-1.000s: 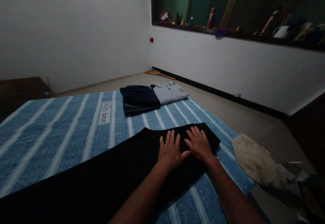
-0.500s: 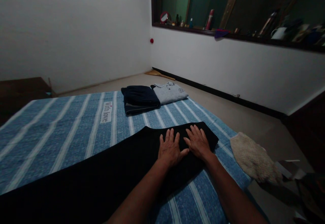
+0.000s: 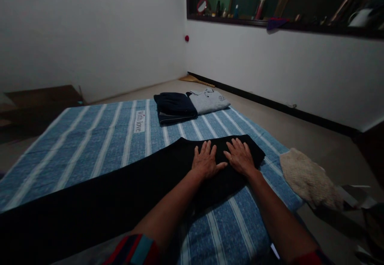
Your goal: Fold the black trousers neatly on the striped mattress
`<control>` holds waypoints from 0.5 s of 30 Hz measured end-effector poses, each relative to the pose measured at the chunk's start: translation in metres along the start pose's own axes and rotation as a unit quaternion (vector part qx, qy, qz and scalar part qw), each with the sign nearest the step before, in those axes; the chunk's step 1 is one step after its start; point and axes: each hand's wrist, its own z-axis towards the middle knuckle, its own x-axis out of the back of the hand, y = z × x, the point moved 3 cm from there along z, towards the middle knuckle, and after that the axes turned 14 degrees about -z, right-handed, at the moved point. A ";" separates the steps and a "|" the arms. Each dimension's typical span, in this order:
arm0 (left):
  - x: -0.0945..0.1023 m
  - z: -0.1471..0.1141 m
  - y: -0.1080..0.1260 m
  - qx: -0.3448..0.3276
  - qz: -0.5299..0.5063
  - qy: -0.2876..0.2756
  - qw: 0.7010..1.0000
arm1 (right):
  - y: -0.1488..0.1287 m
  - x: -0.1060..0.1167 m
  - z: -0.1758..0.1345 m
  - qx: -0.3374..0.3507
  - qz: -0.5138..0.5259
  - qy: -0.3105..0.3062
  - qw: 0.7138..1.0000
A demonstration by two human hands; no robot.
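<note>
Black trousers (image 3: 120,189) lie stretched lengthwise across a blue-and-white striped cloth (image 3: 90,145), the waist end at the right. My left hand (image 3: 207,160) rests flat on the upper part of the trousers, fingers spread. Just to its right, my right hand (image 3: 240,155) is also laid flat on the black fabric close to the waist end, fingers spread. Neither hand grips anything. Beyond the hands sit a folded dark navy garment (image 3: 175,107) and, touching it, a folded grey collared shirt (image 3: 208,100).
A beige knitted cloth (image 3: 309,177) hangs at the right edge of the striped surface. An open cardboard box (image 3: 45,101) stands on the floor at left. Bottles and a round mirror (image 3: 202,6) line the window ledge. A brush-like object (image 3: 196,81) lies by the wall corner.
The camera view has shifted, so the scene sits farther right and higher in the frame; striped sleeves now show. Both hands stay flat on the trousers in nearly the same place.
</note>
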 end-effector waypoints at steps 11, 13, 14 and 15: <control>0.022 -0.023 -0.037 0.074 0.026 0.063 0.995 | 0.004 -0.009 -0.008 0.017 -0.054 0.006 0.998; 0.025 -0.026 -0.046 0.081 0.023 0.072 0.994 | 0.008 -0.019 -0.010 0.028 -0.059 0.013 0.998; 0.026 -0.028 -0.051 0.088 0.017 0.070 0.993 | 0.010 -0.026 -0.011 0.047 -0.053 0.013 0.997; 0.027 -0.029 -0.055 0.094 0.009 0.071 0.993 | 0.014 -0.033 -0.011 0.049 -0.045 0.017 0.998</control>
